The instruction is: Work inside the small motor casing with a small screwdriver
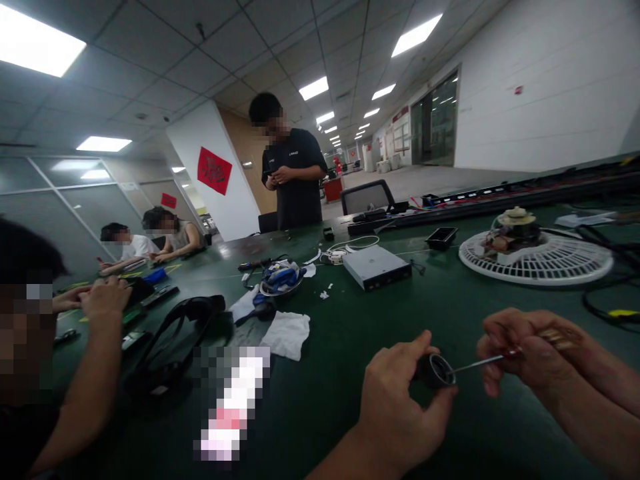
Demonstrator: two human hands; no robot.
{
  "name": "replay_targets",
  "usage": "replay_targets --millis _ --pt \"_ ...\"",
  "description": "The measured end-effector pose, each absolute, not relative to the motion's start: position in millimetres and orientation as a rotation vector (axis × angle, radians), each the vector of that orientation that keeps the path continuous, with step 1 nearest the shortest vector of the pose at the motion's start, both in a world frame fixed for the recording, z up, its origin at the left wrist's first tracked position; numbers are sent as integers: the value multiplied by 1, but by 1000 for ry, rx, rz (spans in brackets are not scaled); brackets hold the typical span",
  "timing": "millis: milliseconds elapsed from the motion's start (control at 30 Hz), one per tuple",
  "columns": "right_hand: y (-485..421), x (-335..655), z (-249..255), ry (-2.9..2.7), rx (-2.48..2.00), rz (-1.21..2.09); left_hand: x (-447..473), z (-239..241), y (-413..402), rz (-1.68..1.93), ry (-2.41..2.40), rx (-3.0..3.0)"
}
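Note:
My left hand (400, 403) is closed round a short black cylindrical part (437, 371) with a pale ring at its open end. That open end faces right, toward my other hand. In my right hand (530, 353) is a screwdriver (483, 362) with a thin metal shaft and an amber-looking handle mostly covered by the fingers. The shaft's tip reaches the ringed end of the black part; whether it touches anything inside cannot be made out. Both hands are above the dark green table (350, 327).
Beyond my hands lie a silver disc drive (377, 267), a small black tray (442, 238) and a white fan grille with a motor (535, 257). Left of them are white cloth (286, 335), a dish of blue items (281, 279) and a black headset (175, 340). A co-worker's arm (93, 380) is at far left.

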State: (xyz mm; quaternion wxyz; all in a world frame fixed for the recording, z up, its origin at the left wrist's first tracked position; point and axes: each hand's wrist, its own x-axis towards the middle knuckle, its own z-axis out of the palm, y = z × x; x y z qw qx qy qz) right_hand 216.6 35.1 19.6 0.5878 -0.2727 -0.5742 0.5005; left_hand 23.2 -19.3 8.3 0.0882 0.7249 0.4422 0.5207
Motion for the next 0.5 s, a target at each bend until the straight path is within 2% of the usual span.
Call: replay_targets --millis 233,500 --pt "24 206 40 -1487 -456 1065 21 9 -21 1529 1340 2147" --pt "19 205 40 -1496 -367 1161 19 6 -18 1574 1374 1979"
